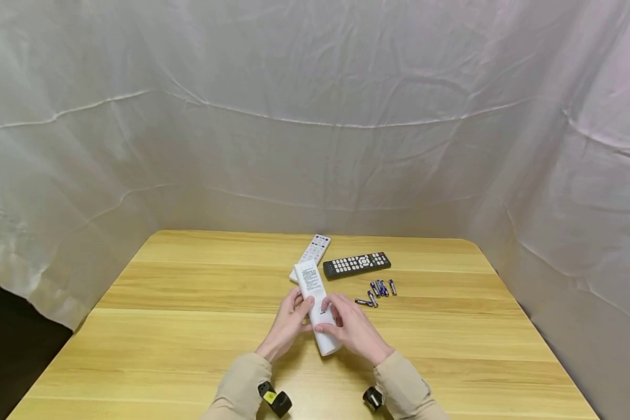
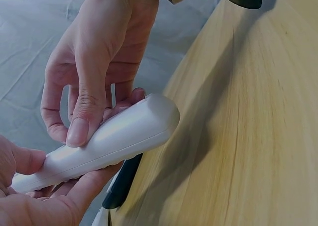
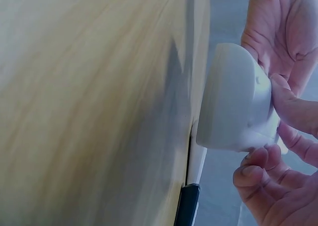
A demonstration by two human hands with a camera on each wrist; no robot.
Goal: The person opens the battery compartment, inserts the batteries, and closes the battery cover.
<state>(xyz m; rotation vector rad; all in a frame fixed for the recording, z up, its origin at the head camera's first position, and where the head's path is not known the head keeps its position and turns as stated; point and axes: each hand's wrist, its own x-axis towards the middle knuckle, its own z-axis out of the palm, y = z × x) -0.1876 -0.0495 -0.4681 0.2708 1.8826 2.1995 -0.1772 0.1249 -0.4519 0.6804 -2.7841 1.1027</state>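
Note:
A white remote control [image 1: 310, 280] is held at a slant above the table, its printed back facing up. My left hand [image 1: 286, 325] grips it from the left side, thumb on the back and fingers underneath. With curled fingers, my right hand [image 1: 356, 328] holds the lower half, thumb and index finger touching the back near a small dark mark. In the left wrist view, the right thumb presses on the white casing [image 2: 131, 129] close to its rounded end. The right wrist view shows that end of the remote [image 3: 231, 102] between both hands. The buttons face down, mostly hidden.
Behind the held remote, another white remote [image 1: 315, 249] lies buttons up. A black remote [image 1: 357, 265] lies beside it. Several small batteries [image 1: 381, 288] are scattered to the right of my hands on the wooden table [image 1: 189, 326]. Grey cloth [image 1: 315, 157] hangs behind the table.

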